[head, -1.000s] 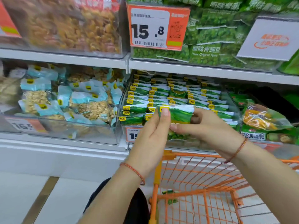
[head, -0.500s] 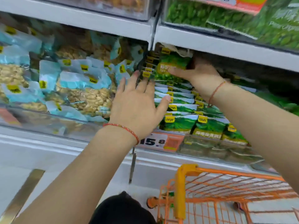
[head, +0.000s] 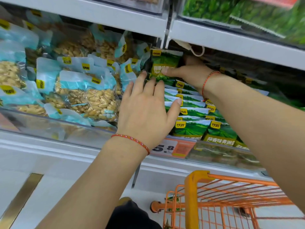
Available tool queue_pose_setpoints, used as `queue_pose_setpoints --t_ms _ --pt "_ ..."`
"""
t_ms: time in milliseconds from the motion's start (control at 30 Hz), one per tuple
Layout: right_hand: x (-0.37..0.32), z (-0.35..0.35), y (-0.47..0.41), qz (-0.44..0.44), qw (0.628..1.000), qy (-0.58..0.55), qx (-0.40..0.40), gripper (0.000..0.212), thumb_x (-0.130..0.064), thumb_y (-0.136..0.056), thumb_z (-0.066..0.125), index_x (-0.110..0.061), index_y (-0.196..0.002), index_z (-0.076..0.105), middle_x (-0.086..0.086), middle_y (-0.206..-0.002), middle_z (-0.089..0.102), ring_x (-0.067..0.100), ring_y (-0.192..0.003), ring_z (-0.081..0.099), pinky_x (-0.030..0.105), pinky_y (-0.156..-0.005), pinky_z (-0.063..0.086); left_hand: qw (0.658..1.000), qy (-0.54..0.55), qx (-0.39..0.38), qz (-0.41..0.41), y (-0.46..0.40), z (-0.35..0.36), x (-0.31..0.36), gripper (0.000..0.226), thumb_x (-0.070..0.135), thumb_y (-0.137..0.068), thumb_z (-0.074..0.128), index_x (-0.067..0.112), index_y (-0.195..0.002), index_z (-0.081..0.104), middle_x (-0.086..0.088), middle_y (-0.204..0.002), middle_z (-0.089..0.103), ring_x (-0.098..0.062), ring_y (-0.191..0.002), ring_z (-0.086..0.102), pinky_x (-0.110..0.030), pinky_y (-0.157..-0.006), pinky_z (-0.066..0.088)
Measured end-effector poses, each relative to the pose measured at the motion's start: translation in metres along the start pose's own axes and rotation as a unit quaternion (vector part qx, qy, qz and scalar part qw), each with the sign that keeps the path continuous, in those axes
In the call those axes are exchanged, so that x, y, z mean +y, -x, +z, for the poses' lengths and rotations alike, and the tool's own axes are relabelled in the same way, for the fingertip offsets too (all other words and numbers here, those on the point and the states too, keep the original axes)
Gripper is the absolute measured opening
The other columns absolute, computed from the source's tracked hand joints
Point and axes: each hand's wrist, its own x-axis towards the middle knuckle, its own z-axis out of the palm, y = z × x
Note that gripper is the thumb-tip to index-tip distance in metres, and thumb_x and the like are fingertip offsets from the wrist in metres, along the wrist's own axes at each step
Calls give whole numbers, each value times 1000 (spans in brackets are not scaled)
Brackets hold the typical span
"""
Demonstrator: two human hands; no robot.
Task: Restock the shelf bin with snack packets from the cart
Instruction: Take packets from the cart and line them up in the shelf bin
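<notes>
Right hand [head: 189, 71] gripping green packet [head: 163, 63], left hand [head: 145, 109] flat on bin rows [head: 189, 111]

The green snack packets [head: 189, 128] are glossy printed plastic film — the nut bags [head: 92, 96] clear and shiny. The bin front [head: 49, 128] is transparent plastic; the cart [head: 231, 195] is orange-coated wire — smooth.

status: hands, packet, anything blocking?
Right hand grips green packet upright at bin back. Left hand open, flat on the rows. Nothing blocking.
</notes>
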Motion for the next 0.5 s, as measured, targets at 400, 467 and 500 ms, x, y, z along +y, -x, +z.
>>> queue_pose_setpoints --t_ms 400,467,500 --pt "8 7 3 -16 999 34 23 72 -46 -76 74 -20 -137 46 -1 -137 53 16 -123 51 31 -105 40 996 -14 -84 -33 -49 -25 -10 55 31 -98 32 13 -149 22 -6 -157 20 -25 -145 10 -46 -118 9" --pt "9 8 2 -25 999 31 37 73 -46 -76 75 -19 -137 47 0 -137 54 16 -123 52 32 -105 41 989 -24 -138 -47 -68 -24 -13 58 30 -98 33 19 -152 15 -2 -160 10 -25 -146 3 -46 -118 4" --pt "9 7 2 -30 998 27 45 71 -46 -76 74 -19 -136 47 0 -137 54 16 -122 52 31 -105 41 987 -33 -152 -48 -74 -21 -14 59 30 -98 34 22 -152 12 -1 -160 8 -25 -146 2 -46 -118 2"
